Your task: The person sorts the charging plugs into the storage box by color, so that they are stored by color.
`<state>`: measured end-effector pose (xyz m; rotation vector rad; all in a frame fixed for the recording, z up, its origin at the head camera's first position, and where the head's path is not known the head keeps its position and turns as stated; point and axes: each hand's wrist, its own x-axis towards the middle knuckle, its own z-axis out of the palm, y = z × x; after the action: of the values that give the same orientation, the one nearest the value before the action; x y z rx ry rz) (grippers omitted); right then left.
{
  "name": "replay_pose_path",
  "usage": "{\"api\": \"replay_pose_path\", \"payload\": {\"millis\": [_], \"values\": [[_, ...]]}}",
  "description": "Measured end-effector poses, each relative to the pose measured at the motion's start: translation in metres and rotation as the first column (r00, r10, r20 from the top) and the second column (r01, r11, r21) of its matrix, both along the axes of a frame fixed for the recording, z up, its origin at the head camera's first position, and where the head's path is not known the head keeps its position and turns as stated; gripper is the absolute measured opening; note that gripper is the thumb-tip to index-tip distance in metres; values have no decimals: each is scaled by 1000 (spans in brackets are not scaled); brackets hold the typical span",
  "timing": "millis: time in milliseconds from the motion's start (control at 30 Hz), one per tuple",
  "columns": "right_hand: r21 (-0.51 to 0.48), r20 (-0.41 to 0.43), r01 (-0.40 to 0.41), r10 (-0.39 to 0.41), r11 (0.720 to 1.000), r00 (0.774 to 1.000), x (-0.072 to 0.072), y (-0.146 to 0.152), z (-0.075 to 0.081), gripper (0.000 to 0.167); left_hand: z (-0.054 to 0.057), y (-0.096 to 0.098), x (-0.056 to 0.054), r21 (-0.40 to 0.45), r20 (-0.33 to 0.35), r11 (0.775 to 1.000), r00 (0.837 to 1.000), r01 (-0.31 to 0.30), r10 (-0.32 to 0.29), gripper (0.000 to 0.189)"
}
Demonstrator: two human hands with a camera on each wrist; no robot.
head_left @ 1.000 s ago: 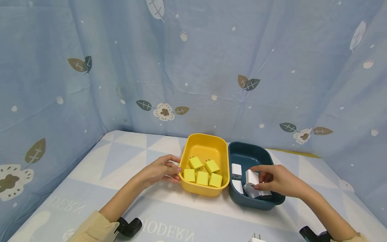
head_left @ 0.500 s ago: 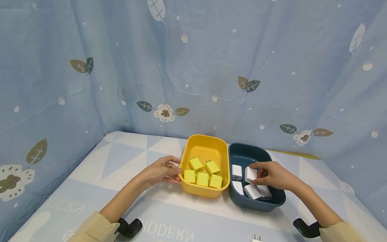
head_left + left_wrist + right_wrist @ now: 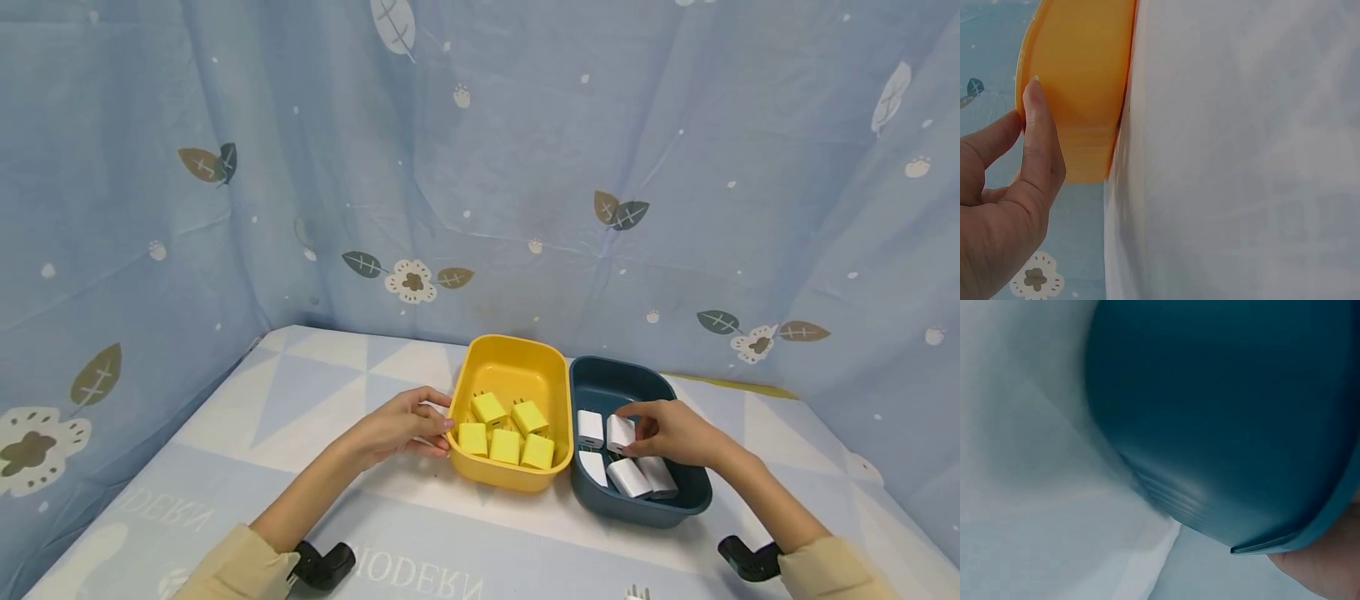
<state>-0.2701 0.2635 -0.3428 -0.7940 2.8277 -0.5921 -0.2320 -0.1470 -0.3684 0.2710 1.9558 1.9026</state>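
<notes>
My left hand pinches the left rim of a yellow bin, in which several yellow charger plugs lie; the left wrist view shows fingers along the bin's outer wall. Inside the dark blue bin beside it, my right hand holds a white charger plug between thumb and fingertips. Around that plug lie several other white charger plugs. In the right wrist view the blue bin's outer wall hides the plugs and most of the hand.
A white plug's prongs show at the front edge of the head view. The patterned tablecloth covers the table, and a blue curtain hangs behind the bins. Black wrist mounts sit below both forearms.
My right hand has moved slightly left and back with the white charger plug, lowering it among the others and uncovering the plugs at the front. My left hand keeps its grip on the yellow bin.
</notes>
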Motion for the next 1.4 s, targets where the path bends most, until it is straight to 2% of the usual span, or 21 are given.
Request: {"api": "replay_pose_path", "payload": {"millis": [300,567,833,1100,1400], "values": [[-33,12,20,-19,999,1000,3,0,-1,39,-1,1,0,2,5,1000,1000,-3,3,48],[-47,16,12,-11,999,1000,11,-1,6,40,-1,0,1,1,-4,1000,1000,-4,4,48],[-52,-80,5,-9,999,997,33,1,17,39,-3,2,0,-5,1,1000,1000,-4,4,48],[-72,-84,28,-34,997,996,59,-4,35,40,-3,2,-1,-5,4,1000,1000,-13,13,47],[-126,-97,-25,13,992,995,87,-16,30,32,-2,0,-1,-19,9,999,1000,-27,27,47]]}}
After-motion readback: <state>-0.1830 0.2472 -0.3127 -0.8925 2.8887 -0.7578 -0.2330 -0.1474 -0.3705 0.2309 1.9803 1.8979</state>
